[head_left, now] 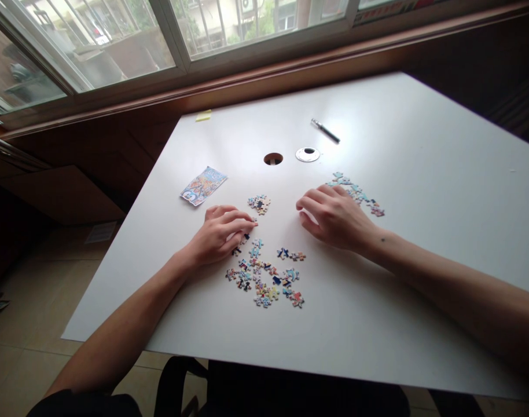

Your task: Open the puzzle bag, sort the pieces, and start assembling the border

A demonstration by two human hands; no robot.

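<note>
The left hand (221, 234) lay flat on the white table (421, 174), fingers together over loose puzzle pieces (267, 275). The right hand (334, 217) rested palm down, fingers slightly spread, gripping nothing, beside a joined strip of pieces (355, 193). A small joined cluster (259, 204) sat between them.

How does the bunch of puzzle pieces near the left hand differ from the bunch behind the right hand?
The loose pieces below the left hand lie scattered with gaps between them; the strip behind the right hand looks joined into a line. The loose pieces show more mixed colours; the strip looks mostly pale blue. Both lie flat on the white table.
</note>
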